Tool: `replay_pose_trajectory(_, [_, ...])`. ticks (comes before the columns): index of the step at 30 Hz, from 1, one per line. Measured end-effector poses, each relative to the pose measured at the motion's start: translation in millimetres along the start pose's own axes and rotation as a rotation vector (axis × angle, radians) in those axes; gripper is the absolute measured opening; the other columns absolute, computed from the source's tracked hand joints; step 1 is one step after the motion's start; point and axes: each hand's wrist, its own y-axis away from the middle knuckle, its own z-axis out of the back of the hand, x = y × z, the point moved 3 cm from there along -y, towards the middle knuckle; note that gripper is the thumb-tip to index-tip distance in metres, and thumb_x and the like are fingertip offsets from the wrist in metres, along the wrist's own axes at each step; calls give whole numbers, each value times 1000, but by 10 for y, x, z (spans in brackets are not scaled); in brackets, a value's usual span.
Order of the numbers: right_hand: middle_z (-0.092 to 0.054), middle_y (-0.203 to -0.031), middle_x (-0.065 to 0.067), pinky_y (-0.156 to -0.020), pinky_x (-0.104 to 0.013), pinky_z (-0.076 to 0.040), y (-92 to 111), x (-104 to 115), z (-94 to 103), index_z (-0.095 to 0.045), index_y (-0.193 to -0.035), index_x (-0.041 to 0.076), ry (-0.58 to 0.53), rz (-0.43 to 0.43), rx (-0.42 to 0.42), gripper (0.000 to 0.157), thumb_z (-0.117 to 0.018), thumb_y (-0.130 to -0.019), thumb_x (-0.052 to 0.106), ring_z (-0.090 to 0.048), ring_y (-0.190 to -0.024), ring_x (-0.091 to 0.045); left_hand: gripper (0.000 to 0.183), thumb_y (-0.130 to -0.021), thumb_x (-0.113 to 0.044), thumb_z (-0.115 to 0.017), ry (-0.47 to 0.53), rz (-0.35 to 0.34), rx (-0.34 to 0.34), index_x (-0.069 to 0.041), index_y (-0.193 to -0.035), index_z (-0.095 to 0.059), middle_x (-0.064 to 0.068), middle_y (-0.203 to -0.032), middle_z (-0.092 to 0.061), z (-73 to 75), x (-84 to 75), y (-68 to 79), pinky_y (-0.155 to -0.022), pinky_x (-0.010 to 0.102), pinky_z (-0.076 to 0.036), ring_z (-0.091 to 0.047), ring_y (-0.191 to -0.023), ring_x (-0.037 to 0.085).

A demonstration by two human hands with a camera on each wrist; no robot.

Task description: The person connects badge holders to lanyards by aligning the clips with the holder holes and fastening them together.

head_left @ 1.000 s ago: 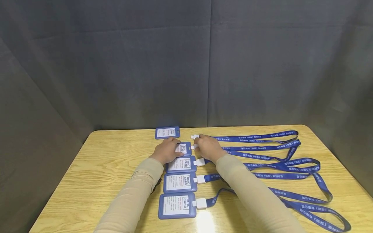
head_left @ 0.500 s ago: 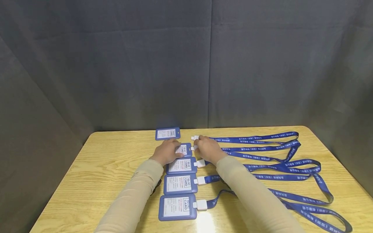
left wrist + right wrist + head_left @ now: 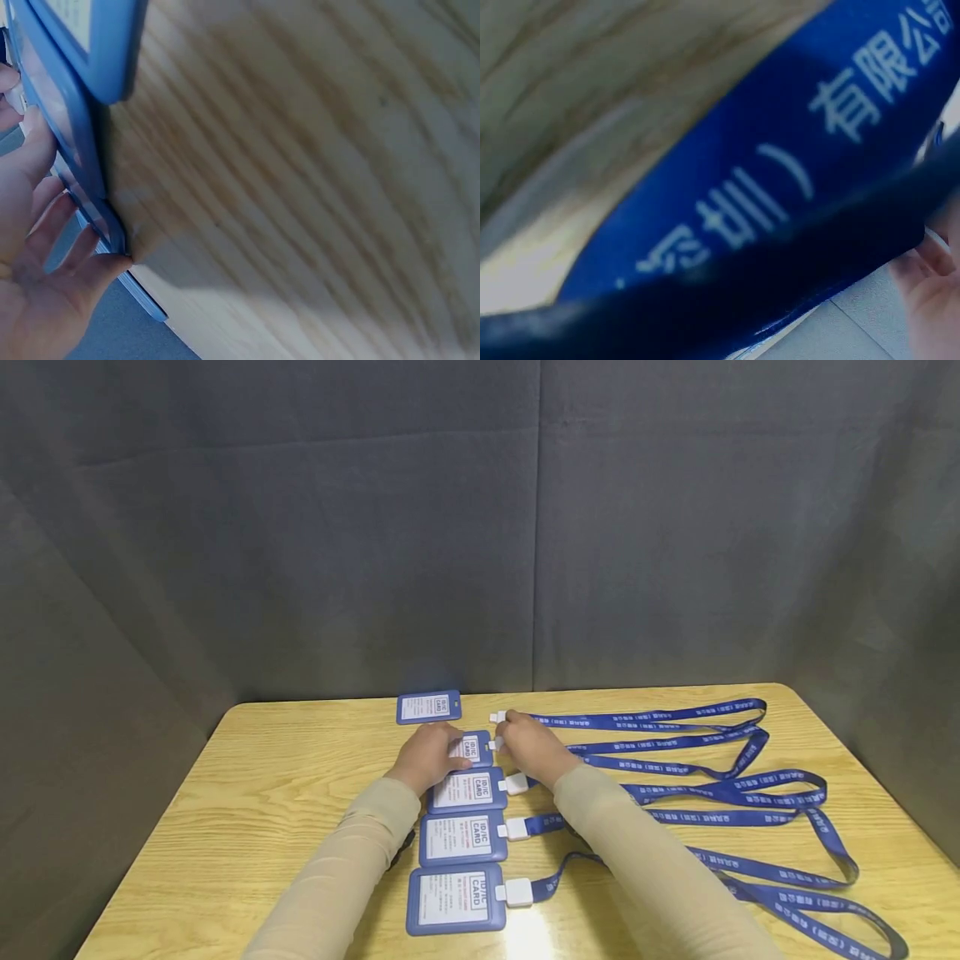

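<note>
In the head view, my left hand [image 3: 429, 757] holds a blue ID badge holder [image 3: 477, 748], the second from the back of a column, with its slot facing right. The left wrist view shows that hand's thumb and fingers [image 3: 97, 277] at the holder's edges. My right hand [image 3: 536, 748] pinches a white lanyard clip [image 3: 497, 744], whose tip sits right at the holder's slot. From this clip a blue printed lanyard [image 3: 652, 745] runs to the right. Lanyard strap [image 3: 765, 172] fills much of the right wrist view and covers most of the right hand [image 3: 930, 300] there.
Nearer on the wooden table [image 3: 247, 810] lie three badge holders, including the nearest one [image 3: 453, 897], each joined to a white clip and blue lanyard. At the back lie one loose holder [image 3: 428, 707] and a separate lanyard [image 3: 645, 718]. A dark curtain [image 3: 375, 543] hangs behind.
Both hands keep their places at the badge holder and the clip. The head view has shifted very slightly.
</note>
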Motion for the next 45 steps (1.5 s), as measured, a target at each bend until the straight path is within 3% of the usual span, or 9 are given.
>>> replay_pose_trajectory(6, [-60, -107, -11, -96, -36, -52, -4, -43, -14, -70, -115, 1, -23, -8, 14, 23, -68, -93, 5, -63, -102, -25, 58, -84, -32, -78, -26, 17, 21, -2, -131, -62, 16, -138, -57, 10, -6, -3, -111, 43, -37, -49, -131, 33])
replay_pose_trajectory(10, [-62, -102, -11, -92, -36, -54, -3, -94, -28, -71, -111, 0, -10, 30, -28, 22, -70, -89, 3, -65, -97, -27, 63, -84, -37, -78, -55, 49, 35, -2, -134, -60, 17, -142, -52, 12, 3, -4, -109, 46, -40, -48, -132, 34])
replay_pose_trajectory(17, [-63, -96, -11, -87, -36, -55, -4, -104, -32, -74, -100, -1, -23, 75, -94, 15, -74, -85, 1, -66, -91, -28, 61, -81, -41, -80, -89, 51, -13, -7, -129, -65, 14, -138, -57, -3, 36, -20, -102, 47, -46, -53, -127, 31])
replay_pose_trajectory(30, [-61, -90, -14, -79, -34, -57, -2, 63, -21, -72, -95, -4, 40, 34, -155, 12, -75, -84, -2, -65, -83, -27, 60, -83, -35, -78, -43, 22, -44, 1, -129, -63, 18, -135, -55, -14, 8, 51, -107, 45, -42, -51, -126, 35])
replay_pose_trajectory(37, [-62, -93, -16, -79, -33, -57, 25, 89, -68, -72, -100, -6, 70, 37, -110, 15, -73, -85, -5, -65, -85, -26, 60, -82, -33, -79, -12, 17, -59, 3, -127, -64, 17, -129, -59, -79, 12, 95, -105, 44, -44, -54, -121, 33])
replay_pose_trajectory(45, [-63, -101, -18, -84, -33, -57, -16, 109, -36, -71, -108, -5, 91, 27, -103, 23, -72, -85, -8, -65, -93, -27, 60, -80, -33, -80, -21, 15, -86, 3, -126, -65, 14, -122, -61, -56, 18, 66, -102, 42, -46, -57, -115, 31])
